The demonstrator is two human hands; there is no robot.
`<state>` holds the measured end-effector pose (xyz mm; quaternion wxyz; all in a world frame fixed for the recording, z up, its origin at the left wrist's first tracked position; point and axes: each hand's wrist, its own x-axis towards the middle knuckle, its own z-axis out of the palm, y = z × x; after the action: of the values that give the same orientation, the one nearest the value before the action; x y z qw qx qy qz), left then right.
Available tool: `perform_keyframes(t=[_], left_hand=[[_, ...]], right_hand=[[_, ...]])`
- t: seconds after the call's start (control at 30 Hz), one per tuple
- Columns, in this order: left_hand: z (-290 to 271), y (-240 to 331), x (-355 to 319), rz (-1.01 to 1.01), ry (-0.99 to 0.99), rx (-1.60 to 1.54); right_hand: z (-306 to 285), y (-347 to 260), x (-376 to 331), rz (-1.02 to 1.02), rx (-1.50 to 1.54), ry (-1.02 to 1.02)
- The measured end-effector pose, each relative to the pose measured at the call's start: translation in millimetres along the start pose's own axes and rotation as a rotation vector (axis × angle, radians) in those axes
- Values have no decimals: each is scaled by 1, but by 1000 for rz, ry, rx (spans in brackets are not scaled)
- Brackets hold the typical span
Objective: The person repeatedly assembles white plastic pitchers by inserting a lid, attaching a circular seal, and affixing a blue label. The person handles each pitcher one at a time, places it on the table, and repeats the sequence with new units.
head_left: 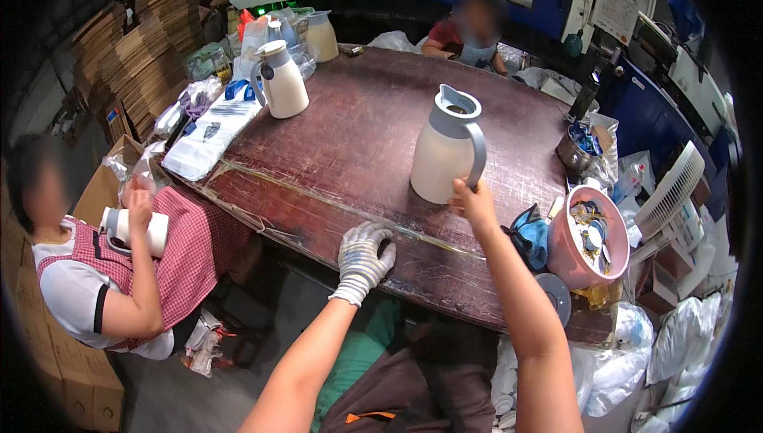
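A beige vacuum jug (442, 159) with a grey collar, spout and handle stands upright on the dark red tabletop (358, 127), without a lid. My bare right hand (474, 204) has its fingers curled at the lower end of the jug's handle, against its side. My left hand (364, 256), in a striped white knit glove, lies on the near table edge with nothing in it, fingers loosely bent and thumb apart. A second jug (284, 83), with its grey top on, stands at the far left of the table.
At right are a pink bucket (563, 244) of small parts, a round grey disc (554, 296), a blue-black cloth (528, 234) and a white fan (674, 186). A seated co-worker (135, 274) at left holds a white jug; another person (473, 31) sits across.
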<state>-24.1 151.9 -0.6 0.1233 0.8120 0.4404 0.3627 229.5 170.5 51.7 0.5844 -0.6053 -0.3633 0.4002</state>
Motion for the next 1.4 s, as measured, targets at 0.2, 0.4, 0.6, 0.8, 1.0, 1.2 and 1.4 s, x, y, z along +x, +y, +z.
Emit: perform_keyframes(t=[0.2, 0.4, 0.6, 0.8, 1.0, 1.2, 1.4], left_hand=[[-46, 83, -5, -212, -14, -885], [-82, 134, -22, -348, 181, -1125], [-133, 151, -53, -411, -73, -1173], [-90, 155, -80, -502, -367, -915], [-71, 161, -90, -537, -493, -736], [-60, 152, -101, -605, -491, -822], [-63, 147, -107, -599, -495, -820]], right_hand=[[36, 23, -131, -319, -287, -201], [-35, 10, -274, -197, -379, -503], [-243, 176, -337, 231, -375, 397], [-303, 319, -429, 934, -1232, 30], [-295, 336, -446, 986, -1611, -145], [-349, 347, -490, 883, -1551, -252], [-340, 353, -489, 772, -1611, -288]])
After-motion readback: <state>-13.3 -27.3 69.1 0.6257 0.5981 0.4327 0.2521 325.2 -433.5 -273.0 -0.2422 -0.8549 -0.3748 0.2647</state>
